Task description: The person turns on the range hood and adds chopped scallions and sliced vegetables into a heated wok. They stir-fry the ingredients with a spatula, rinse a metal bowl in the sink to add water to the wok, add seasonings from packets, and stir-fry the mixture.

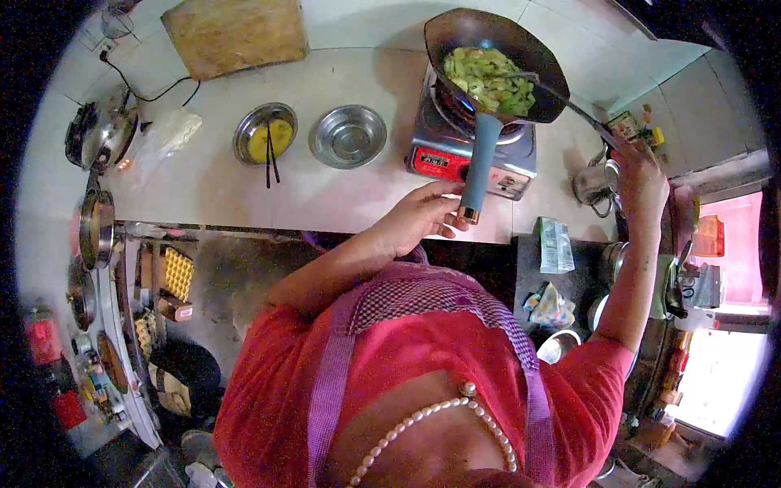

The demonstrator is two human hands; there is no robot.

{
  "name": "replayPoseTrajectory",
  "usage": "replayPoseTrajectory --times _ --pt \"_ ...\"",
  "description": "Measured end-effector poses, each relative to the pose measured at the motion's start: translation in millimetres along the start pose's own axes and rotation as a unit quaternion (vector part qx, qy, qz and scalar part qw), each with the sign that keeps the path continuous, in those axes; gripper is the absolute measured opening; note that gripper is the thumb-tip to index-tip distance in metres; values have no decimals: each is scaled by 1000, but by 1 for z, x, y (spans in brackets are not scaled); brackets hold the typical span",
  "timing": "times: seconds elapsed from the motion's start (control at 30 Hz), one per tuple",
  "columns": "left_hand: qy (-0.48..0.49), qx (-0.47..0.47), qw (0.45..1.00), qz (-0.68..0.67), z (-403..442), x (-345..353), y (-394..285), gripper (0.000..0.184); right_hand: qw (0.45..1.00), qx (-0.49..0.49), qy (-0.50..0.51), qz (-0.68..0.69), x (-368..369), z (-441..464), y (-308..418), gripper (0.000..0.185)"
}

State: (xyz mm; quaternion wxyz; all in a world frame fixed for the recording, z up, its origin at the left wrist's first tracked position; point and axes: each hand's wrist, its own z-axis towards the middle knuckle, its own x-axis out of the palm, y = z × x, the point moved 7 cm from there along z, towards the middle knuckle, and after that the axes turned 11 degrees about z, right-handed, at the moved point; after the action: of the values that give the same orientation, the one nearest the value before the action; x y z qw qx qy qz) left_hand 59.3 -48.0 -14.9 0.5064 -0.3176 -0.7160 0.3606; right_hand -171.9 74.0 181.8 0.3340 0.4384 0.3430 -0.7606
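A dark wok (pixel 549 61) sits on the gas stove (pixel 517 154), with chopped green vegetables (pixel 492 77) in it. Its blue-grey handle (pixel 482 159) points toward me. Beside the handle's lower end is my left hand (pixel 415 218), fingers apart and slightly curled, close below the stove's front panel. Whether the fingertips touch the handle or the knob is unclear. My right hand (pixel 641 175) grips a spatula (pixel 582 112) by its handle, and the blade rests among the vegetables. A blue flame shows under the wok.
Left of the stove stand an empty metal bowl (pixel 350 137) and a bowl of yellow egg liquid (pixel 281 138) with chopsticks (pixel 271 163) across it. A cutting board (pixel 236 37) leans on the wall. A metal pot (pixel 594 180) is at right. A silver packet (pixel 556 246) lies lower right.
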Motion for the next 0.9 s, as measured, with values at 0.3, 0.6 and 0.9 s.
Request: replayPoseTrajectory --times 0.3,0.6,0.9 --pt "-7 25 999 -33 0 2 8 29 998 18 0 63 47 -4 59 39" --pt "-22 9 1000 1 -11 -2 12 33 913 -19 -66 403 51 -38 130 41" --pt "-88 0 996 -25 -40 -57 23 33 631 194 -183 729 98 -76 117 34"
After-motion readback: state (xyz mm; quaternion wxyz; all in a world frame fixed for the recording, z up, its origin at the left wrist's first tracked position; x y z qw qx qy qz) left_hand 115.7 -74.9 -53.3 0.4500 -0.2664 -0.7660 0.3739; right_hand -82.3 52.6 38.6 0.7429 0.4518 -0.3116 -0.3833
